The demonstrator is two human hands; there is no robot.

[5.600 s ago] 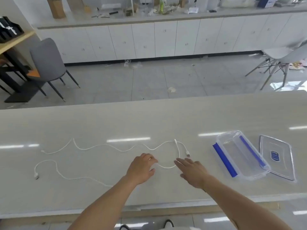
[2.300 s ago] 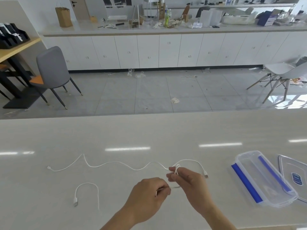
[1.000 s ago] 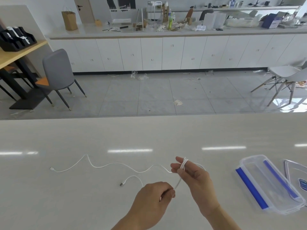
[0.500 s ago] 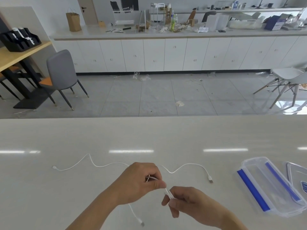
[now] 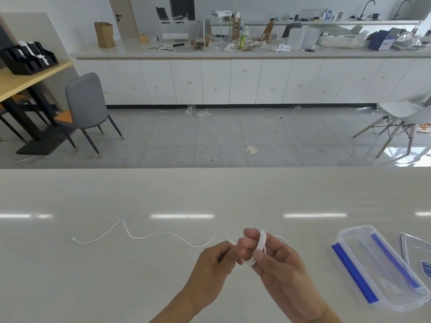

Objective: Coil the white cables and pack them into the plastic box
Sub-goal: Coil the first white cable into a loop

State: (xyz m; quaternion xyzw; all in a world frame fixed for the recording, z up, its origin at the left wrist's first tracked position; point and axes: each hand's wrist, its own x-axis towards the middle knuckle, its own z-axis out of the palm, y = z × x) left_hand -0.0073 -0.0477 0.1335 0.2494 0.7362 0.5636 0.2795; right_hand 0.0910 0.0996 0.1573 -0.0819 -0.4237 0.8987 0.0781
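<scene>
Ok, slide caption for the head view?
Right hand holds coiled white cable, left hand pinching it; plastic box open alongside.

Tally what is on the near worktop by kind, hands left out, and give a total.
White cables: 2, the coiled cable wound on the right hand's fingers and the loose cable lying on the worktop
Plastic box: 1
Clear lid: 1
Total: 4

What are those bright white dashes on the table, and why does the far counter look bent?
Head view: the dashes on the table look like glare, probably reflected ceiling lights; the wide-angle lens seems to bow the far counter; the right hand looks slightly soft.
</scene>
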